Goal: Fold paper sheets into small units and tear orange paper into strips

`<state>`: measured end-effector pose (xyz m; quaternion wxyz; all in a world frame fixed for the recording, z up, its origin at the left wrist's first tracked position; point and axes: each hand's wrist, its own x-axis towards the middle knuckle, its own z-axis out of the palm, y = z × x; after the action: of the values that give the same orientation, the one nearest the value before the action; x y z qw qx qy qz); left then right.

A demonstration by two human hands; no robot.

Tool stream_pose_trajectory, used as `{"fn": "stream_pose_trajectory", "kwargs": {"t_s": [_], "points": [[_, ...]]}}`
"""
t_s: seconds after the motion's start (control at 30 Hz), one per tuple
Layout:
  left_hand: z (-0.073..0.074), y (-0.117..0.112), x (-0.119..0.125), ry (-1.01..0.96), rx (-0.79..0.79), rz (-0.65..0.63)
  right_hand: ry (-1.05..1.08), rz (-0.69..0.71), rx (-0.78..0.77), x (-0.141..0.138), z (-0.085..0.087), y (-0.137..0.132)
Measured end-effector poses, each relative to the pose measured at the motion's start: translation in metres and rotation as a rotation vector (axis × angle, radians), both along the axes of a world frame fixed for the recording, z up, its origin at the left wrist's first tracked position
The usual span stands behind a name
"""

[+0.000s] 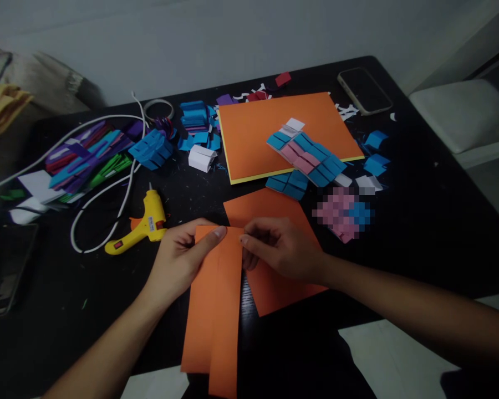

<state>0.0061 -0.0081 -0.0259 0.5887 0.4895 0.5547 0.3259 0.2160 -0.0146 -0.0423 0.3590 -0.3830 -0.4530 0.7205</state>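
Observation:
My left hand [185,249] grips the upper left part of a folded orange paper strip [216,310], with the thumb lying on its face. The strip hangs toward me past the table's front edge, and its lower ends sit at different heights. At the strip's top right corner, my right hand [278,246] pinches the paper between thumb and bent fingers. Beneath the right hand lies a larger orange sheet [274,293] on the table. A yellow glue gun [145,224] rests just left of my left hand, its nozzle pointing away from me.
Orange sheets [253,138] over a yellow one lie at the back, bearing folded blue and pink paper pieces [307,158]. Bundled coloured strips [91,155] and a white cable [128,188] fill the left. A phone [365,91] lies back right; a dark device [8,271] sits far left.

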Motion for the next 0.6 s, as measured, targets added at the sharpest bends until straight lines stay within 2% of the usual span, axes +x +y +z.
{"fn": "stream_pose_trajectory", "kwargs": {"t_s": [0.2, 0.6], "points": [[0.0004, 0.0011, -0.0007, -0.123, -0.136, -0.091, -0.009, -0.083, 0.019, 0.0013, -0.0007, 0.0023], [-0.0027, 0.0032, -0.0038, -0.078, -0.141, -0.086, 0.015, -0.145, 0.02, 0.0011, -0.0024, 0.0061]]}}
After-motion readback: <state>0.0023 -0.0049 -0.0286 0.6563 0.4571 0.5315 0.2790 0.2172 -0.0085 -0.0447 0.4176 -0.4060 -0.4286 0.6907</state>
